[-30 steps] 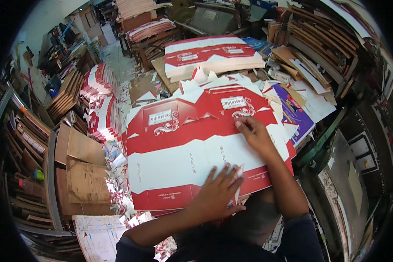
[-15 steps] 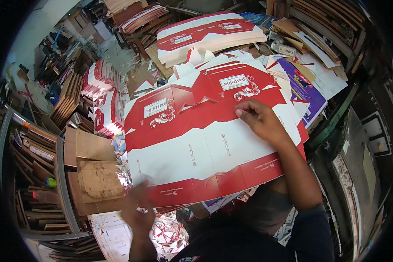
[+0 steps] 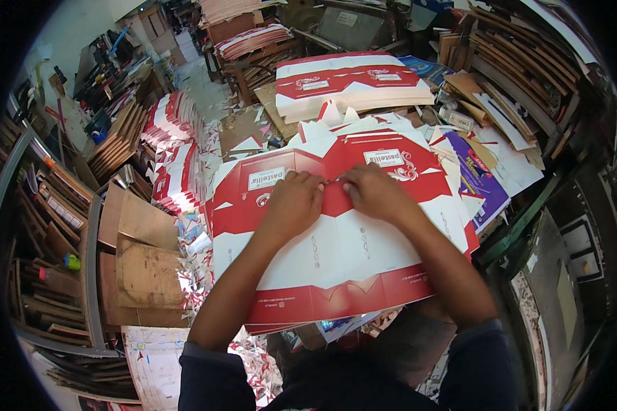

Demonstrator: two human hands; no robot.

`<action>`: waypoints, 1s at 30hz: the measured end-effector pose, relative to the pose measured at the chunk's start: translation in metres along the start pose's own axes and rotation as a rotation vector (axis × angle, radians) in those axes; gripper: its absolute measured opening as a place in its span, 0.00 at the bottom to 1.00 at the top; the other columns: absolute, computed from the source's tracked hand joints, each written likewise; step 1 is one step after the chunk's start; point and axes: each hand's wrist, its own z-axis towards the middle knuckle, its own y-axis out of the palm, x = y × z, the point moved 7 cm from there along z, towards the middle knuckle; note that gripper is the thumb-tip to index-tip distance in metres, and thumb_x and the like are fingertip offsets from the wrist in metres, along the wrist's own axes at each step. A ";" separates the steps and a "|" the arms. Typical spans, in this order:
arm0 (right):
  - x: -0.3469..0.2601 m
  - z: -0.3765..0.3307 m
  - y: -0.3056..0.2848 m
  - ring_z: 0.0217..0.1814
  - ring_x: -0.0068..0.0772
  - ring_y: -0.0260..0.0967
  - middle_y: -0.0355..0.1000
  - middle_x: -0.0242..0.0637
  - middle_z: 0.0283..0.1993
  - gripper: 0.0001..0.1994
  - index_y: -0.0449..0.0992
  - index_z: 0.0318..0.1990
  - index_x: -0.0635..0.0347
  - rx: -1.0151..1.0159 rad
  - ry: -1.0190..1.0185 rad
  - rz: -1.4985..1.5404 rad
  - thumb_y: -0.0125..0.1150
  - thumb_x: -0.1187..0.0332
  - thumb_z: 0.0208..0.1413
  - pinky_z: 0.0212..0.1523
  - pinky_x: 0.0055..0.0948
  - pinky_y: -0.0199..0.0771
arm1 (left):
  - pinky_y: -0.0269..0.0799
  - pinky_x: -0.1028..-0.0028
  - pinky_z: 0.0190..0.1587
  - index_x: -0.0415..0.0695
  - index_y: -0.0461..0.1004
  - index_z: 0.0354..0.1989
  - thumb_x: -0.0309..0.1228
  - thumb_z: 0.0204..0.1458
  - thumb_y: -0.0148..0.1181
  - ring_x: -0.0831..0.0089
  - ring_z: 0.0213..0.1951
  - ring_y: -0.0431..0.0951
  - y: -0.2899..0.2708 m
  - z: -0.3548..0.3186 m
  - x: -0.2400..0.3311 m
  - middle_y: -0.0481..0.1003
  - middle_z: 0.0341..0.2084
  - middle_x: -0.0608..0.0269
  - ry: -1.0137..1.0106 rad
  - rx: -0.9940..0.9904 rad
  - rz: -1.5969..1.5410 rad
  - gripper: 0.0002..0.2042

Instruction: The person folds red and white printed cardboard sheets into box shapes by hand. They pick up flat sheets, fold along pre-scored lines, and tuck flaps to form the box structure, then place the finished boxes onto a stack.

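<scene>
A stack of red and white printed box sheets [image 3: 339,243], die-cut with folded outlines, lies in front of me. Both my hands rest on the top sheet, near its middle. My left hand [image 3: 297,202] is closed, thumb and fingertips pinched together at the red band between two white label panels. Close beside it, my right hand [image 3: 376,193] is pinched too, its fingertips nearly meeting the left ones. Whatever small edge or scrap lies between the fingertips is too small to make out.
Behind stands another stack of printed sheets [image 3: 353,96]. White and red offcuts [image 3: 322,133] lie between the stacks. Trimmed stacks [image 3: 175,175] stand at left, near a shelf of wooden boards [image 3: 55,274]. A purple printed sheet [image 3: 476,181] and metal machine panels [image 3: 552,281] are at right.
My left hand has come up from beside the stack's lower left corner onto the sheet's middle. My right hand has moved left to meet it. The view has shifted slightly.
</scene>
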 end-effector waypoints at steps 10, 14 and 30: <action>0.015 0.022 0.025 0.44 0.47 0.69 0.74 0.43 0.36 0.10 0.81 0.35 0.61 0.089 0.010 -0.196 0.58 0.64 0.59 0.43 0.46 0.70 | 0.64 0.50 0.48 0.38 0.77 0.36 0.39 0.65 0.47 0.50 0.40 0.72 0.028 0.012 -0.019 0.75 0.34 0.50 -0.073 0.084 0.121 0.16; 0.016 0.030 0.027 0.43 0.47 0.68 0.73 0.43 0.36 0.11 0.80 0.34 0.62 0.139 -0.032 -0.195 0.57 0.65 0.60 0.44 0.46 0.68 | 0.63 0.50 0.48 0.38 0.76 0.34 0.41 0.66 0.45 0.50 0.40 0.71 0.028 0.019 -0.026 0.74 0.32 0.50 -0.102 0.059 0.082 0.19; 0.009 0.045 -0.016 0.46 0.48 0.66 0.72 0.45 0.38 0.11 0.80 0.33 0.63 0.190 -0.054 -0.003 0.62 0.63 0.58 0.48 0.43 0.67 | 0.61 0.56 0.41 0.41 0.80 0.27 0.42 0.66 0.47 0.54 0.30 0.67 0.004 0.024 -0.020 0.75 0.20 0.54 -0.088 0.189 0.041 0.22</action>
